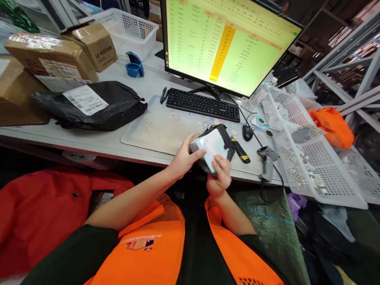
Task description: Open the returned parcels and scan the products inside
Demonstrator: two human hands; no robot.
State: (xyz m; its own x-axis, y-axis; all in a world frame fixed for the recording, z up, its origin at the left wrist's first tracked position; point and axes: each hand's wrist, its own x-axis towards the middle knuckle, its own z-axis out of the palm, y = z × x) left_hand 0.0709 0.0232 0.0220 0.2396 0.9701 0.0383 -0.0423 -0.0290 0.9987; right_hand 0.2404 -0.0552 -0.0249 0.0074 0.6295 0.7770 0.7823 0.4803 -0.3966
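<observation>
Both hands hold a small pale box above the front edge of the desk. Torn black plastic wrapping still clings around its far and right sides. My left hand grips the left end, thumb across the top face. At the near right corner, my right hand has its fingers curled against the box and the plastic. A black and yellow utility knife lies on the desk mat just right of the box. The print on the box is too blurred to read.
A keyboard and mouse lie behind, below a monitor. To the right are a barcode scanner and white plastic baskets. A black parcel and cardboard boxes stand at the left.
</observation>
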